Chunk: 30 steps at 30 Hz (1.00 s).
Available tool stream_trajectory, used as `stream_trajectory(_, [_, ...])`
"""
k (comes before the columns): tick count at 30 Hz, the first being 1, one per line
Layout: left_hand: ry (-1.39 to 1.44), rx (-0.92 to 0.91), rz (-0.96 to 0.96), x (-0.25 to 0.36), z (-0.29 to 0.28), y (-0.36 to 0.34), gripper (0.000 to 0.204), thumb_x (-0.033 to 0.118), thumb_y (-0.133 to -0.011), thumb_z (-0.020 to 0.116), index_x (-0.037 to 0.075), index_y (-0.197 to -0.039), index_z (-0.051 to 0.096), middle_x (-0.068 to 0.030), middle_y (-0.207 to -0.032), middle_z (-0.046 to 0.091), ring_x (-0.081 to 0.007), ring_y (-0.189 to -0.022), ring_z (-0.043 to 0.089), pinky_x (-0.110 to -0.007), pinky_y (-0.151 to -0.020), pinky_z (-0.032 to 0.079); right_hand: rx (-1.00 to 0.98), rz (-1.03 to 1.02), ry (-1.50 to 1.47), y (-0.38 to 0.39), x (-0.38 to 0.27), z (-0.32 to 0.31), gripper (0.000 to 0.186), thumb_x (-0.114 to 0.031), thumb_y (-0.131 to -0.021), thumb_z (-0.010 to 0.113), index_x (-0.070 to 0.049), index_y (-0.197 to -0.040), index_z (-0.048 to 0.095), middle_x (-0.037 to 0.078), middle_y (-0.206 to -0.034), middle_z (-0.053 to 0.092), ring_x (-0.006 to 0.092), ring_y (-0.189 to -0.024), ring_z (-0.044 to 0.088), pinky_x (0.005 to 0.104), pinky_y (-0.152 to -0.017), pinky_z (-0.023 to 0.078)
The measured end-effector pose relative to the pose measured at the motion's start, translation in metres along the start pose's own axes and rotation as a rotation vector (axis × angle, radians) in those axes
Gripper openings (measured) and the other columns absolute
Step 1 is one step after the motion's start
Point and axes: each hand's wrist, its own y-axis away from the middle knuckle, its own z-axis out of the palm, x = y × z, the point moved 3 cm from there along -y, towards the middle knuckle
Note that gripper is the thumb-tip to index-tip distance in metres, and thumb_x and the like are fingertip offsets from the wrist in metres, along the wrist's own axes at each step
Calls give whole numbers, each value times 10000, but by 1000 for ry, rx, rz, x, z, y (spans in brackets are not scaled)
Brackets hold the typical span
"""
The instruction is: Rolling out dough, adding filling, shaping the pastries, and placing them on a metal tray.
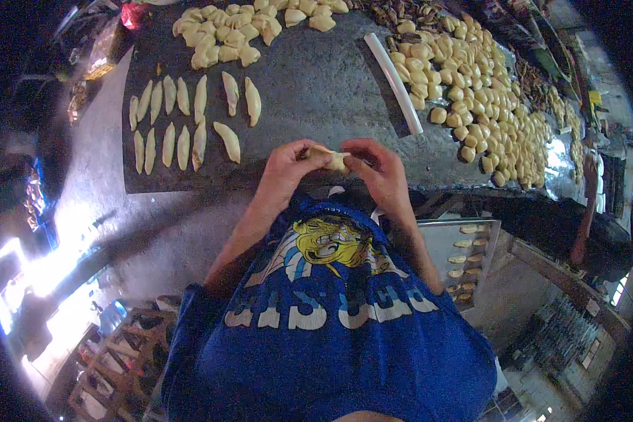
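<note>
My left hand (pixel 286 171) and my right hand (pixel 381 171) meet over the near edge of a dark grey slab (pixel 316 84). Between the fingertips of both hands sits a small pale piece of dough (pixel 328 157), pinched from each side. To the left on the slab lie two rows of long, pointed dough shapes (pixel 183 119). A heap of small dough lumps (pixel 478 91) runs along the right side, and another pile of lumps (pixel 239 32) lies at the far edge.
A white rod (pixel 395 81) rests slanted on the slab near the right heap. Below the slab at the right stands a metal tray (pixel 439 243) with several shaped pieces. My blue printed shirt fills the lower middle. Wooden crates (pixel 119 359) stand at lower left.
</note>
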Motion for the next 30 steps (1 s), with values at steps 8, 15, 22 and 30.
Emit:
stream_trajectory(8, [118,141,39,-6,6,2,180,81,-870,649,-33,-1008,673,-41,-901,680,-120,-837,648,-250,-727,525,264,19,-100,5,21,2,197,-66,-848,661,-16,-1039,655,62,-941,676,129,-848,617,276,-760,501])
stream_trajectory(15, [-870,292,488,2,-1,-1,199,100,-854,652,48,-1044,680,-63,-852,650,-204,-819,654,-321,-668,522,348,-287,201,-6,37,-10,211,-78,-842,663,-26,-1047,668,91,-884,678,178,-784,650,312,-723,518])
stream_trajectory(22, [-1445,439,812,-4,0,-6,223,177,-825,671,103,-1034,662,-56,-1014,619,-256,-976,578,-399,-802,487,469,-348,704,-13,45,-5,200,-119,-836,666,-39,-1019,657,141,-1006,630,327,-908,609,385,-798,508])
stream_trajectory(30, [-1486,381,703,-8,19,14,534,244,-891,578,79,-1381,441,-142,-1399,405,-317,-1293,402,-455,-1035,362,437,-545,860,5,35,-1,296,-76,-824,639,-59,-1120,642,120,-1152,591,333,-1020,549,418,-864,460])
